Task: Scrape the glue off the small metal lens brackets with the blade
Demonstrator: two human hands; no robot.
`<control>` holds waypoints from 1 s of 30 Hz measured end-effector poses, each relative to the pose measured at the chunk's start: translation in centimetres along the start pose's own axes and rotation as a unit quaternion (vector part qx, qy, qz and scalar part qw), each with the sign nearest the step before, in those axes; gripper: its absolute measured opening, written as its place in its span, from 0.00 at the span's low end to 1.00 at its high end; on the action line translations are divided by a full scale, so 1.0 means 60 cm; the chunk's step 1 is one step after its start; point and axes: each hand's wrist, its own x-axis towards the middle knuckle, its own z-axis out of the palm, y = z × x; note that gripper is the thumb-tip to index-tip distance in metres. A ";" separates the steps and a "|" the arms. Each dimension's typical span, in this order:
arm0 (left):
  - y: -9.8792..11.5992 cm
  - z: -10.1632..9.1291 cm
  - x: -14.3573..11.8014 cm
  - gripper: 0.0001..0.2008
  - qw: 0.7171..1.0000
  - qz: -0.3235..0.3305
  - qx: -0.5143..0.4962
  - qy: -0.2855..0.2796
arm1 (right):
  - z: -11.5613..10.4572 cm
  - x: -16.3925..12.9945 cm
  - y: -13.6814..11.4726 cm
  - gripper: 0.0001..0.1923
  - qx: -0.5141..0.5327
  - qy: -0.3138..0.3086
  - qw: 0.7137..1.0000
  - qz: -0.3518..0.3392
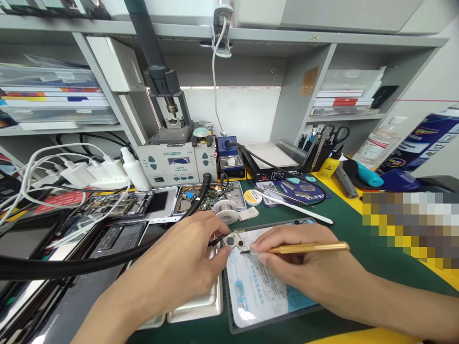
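Note:
My left hand (193, 253) pinches a small metal phone part (234, 240) with dark round spots, at the upper left of a printed work mat (247, 310). Its fingertips partly cover the part. In my right hand (304, 253) is a slim gold-handled craft knife (308, 247), held like a pen. The dark tip points left and sits just below the part's right side; whether it touches cannot be made out. Beneath my left hand lie silver metal trays or casings (199, 313).
A solder spool (226, 212) and a tray of circuit boards (238, 193) are behind my hands. A thick black hose (71, 268) crosses the left side over phone parts. The hot-air station (175, 165) stands at the back. A white stick-like tool (297, 208) lies right of the spool.

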 end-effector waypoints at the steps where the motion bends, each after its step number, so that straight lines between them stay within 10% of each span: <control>1: 0.000 0.000 0.001 0.08 1.000 0.001 0.000 0.000 | 0.000 0.000 0.000 0.07 0.002 -0.003 1.000 0.002; 30: 0.004 0.004 0.004 0.07 0.999 0.032 -0.004 0.011 | -0.023 0.014 -0.009 0.11 0.156 -0.011 0.976 0.154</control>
